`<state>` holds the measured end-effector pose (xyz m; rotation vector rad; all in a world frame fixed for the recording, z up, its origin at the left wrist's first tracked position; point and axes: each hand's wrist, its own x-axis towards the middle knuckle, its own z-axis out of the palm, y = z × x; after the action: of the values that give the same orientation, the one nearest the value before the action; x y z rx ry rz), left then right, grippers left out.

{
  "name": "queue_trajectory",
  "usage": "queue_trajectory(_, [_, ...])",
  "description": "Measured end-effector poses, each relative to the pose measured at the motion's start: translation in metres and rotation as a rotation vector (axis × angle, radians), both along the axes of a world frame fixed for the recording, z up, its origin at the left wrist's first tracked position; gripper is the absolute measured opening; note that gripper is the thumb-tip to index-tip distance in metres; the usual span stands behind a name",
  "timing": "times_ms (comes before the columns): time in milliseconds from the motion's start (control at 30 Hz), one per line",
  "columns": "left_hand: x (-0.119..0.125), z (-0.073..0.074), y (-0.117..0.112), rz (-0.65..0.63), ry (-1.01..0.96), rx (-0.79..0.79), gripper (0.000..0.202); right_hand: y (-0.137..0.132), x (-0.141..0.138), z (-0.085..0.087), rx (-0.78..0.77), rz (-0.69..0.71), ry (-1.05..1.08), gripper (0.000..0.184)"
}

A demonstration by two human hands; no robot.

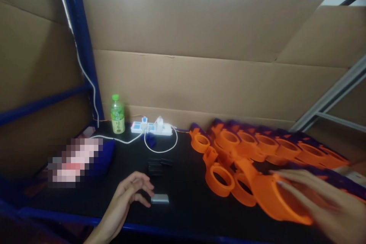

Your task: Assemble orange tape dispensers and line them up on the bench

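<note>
My left hand [133, 188] is at the front of the black tabletop, thumb and fingers apart around the near left end of a small silver block [160, 199]. Whether the fingertips touch it I cannot tell. My right hand [323, 202], blurred by motion, grips an orange ring-shaped plastic part [268, 196] with a narrow neck, tilted at the front right. Behind it lie similar orange parts, one with its ring [219, 181] facing up. Several small black pieces [154, 167] lie in a cluster beyond the silver block.
Several rows of orange parts [265, 145] with dark purple ends fill the right side. A white power strip [166, 129] with plugs and looping cables lies at the back, beside a green-capped bottle [117, 116]. Cardboard walls [183, 80] and a blue post [81, 38] enclose the shelf.
</note>
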<state>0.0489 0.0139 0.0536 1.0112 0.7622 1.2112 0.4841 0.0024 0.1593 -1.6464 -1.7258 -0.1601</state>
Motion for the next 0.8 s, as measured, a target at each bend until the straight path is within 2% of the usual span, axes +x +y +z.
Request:
queue_trajectory(133, [-0.001, -0.005, 0.002, -0.060, 0.064, 0.038, 0.032, 0.002, -0.090, -0.017, -0.067, 0.236, 0.228, 0.032])
queue_trajectory(233, [-0.001, -0.006, 0.002, -0.087, 0.049, 0.083, 0.045, 0.001, -0.157, -0.035, -0.217, 0.467, 0.373, 0.022])
queue_trajectory(300, [0.000, -0.003, -0.001, -0.076, -0.009, 0.106, 0.052, 0.000, -0.194, -0.046, -0.308, 0.596, 0.432, 0.019])
queue_trajectory(367, [0.002, 0.005, -0.005, -0.047, -0.062, 0.080, 0.050, -0.002, -0.220, -0.055, -0.356, 0.682, 0.470, 0.018])
queue_trajectory(467, [0.004, 0.019, -0.011, 0.042, -0.124, -0.016, 0.039, 0.000, -0.239, -0.064, -0.375, 0.797, 0.476, 0.014])
queue_trajectory(567, [0.005, 0.027, -0.013, 0.154, -0.185, -0.067, 0.034, 0.003, -0.237, -0.068, -0.377, 0.843, 0.362, 0.018])
queue_trajectory(700, [0.004, 0.021, -0.008, 0.282, -0.206, -0.135, 0.033, 0.005, -0.226, -0.081, -0.319, 0.737, 0.061, 0.020])
queue_trajectory(800, [0.002, 0.008, -0.002, 0.272, -0.190, -0.165, 0.034, 0.006, -0.224, -0.098, -0.222, 0.673, -0.121, 0.016])
